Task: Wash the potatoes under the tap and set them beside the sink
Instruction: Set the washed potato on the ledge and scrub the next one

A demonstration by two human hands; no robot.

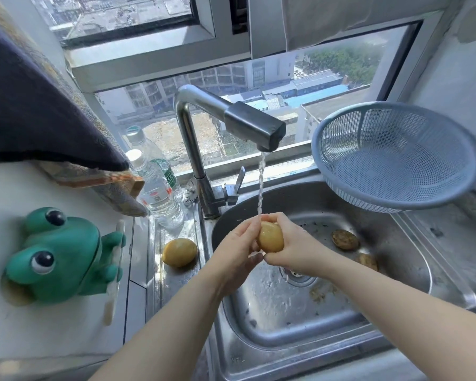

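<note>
Left hand [241,237] and right hand [291,246] are cupping, fingers curled, an upright potato [270,237] under the tap [254,125].

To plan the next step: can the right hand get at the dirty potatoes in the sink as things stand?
Likely yes: the dirty potatoes lie near the right hand with nothing between, but it is busy gripping the wet potato with the left hand.

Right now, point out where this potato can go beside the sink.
Bare ledge left of the steel basin, nearer you than the washed yellow potato. Ribbed steel drainboard on the right, below the blue plastic colander. Crowded: back-left corner, by the clear water bottles.
</note>
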